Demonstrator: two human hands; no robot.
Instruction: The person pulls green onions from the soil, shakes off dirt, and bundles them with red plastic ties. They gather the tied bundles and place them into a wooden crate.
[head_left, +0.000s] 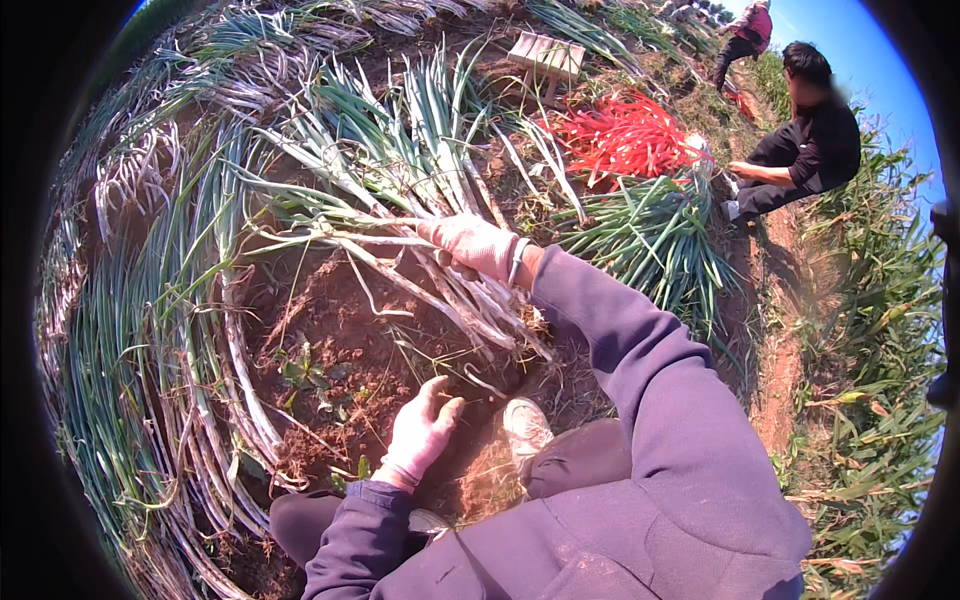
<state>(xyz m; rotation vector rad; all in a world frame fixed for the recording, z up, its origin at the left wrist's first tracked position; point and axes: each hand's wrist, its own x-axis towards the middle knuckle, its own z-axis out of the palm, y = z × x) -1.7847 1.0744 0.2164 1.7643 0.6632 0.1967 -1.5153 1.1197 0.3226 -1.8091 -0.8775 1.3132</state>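
Note:
My right hand (480, 246), in a pale pink knit glove, is closed around one or more green onion stalks (375, 238) over a loose pile. The leaves of these stalks point left; the fingertips are partly hidden. Beneath it lies a fanned bunch of green onions (442, 161), with white stems and roots (495, 319) reaching toward me. My left hand (421, 429), gloved the same way, hovers low above bare soil (345, 300) with thumb and fingers a little apart and nothing in it.
Long rows of green onions (150, 337) lie on the left. Ahead stands a small wooden stool (546, 54). Red strips (630, 135) lie by another green onion bundle (660, 244). A person in black (810, 142) crouches at right, another person (750, 34) behind. Tall leafy crops (862, 420) border the path.

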